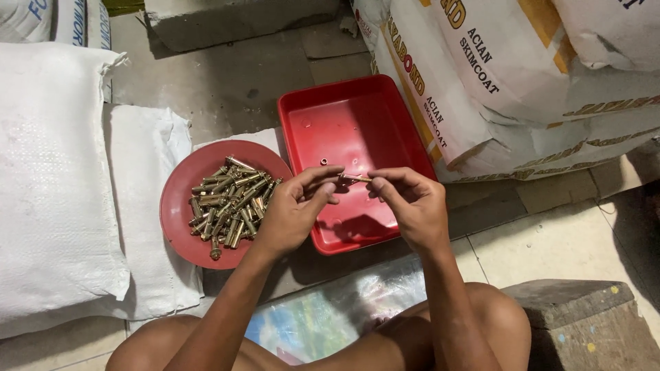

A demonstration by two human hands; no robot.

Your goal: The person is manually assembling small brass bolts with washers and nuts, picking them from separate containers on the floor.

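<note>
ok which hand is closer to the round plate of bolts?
Left. The left hand hovers right beside the round red plate's right edge, gripping one end of a small bolt. The right hand is farther right, over the rectangular red tray.

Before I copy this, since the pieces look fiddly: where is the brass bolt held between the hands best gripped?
Probably at its two ends. The brass bolt lies level over the red tray, so the left hand pinches one end from the left and the right hand the other from the right, leaving the middle free.
</note>
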